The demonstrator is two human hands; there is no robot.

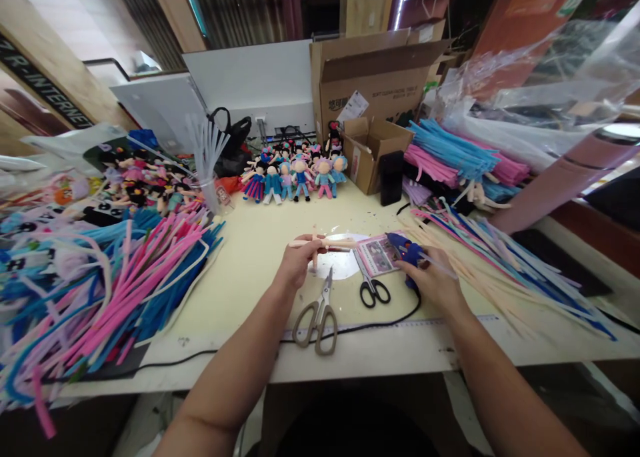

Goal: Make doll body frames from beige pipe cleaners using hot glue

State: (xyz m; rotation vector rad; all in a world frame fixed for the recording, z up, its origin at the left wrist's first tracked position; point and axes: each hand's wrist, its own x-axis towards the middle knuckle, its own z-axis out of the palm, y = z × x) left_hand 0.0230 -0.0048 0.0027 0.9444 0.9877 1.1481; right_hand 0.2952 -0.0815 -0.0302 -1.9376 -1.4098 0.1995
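Note:
My left hand (299,260) is closed on a peach pipe-cleaner piece (340,243), whose crossed, stick-like limbs stand out from the fingers above a white disc (345,267). My right hand (430,273) grips a blue hot glue gun (407,249), its nozzle pointing left and a clear glue stick at its back. Between the hands lies a printed card (379,255), with black-handled scissors (374,293) partly over its left edge. Nearer me rest larger scissors (317,320) with grey-brown handles, blades pointing away.
Many coloured pipe cleaners (145,277) pile up at left, more (505,263) at right. Finished small dolls (300,177) stand at the back beside a small cardboard box (375,147) and a black phone (391,178). A pink bottle (565,177) leans at right. A black cord (370,325) crosses the front.

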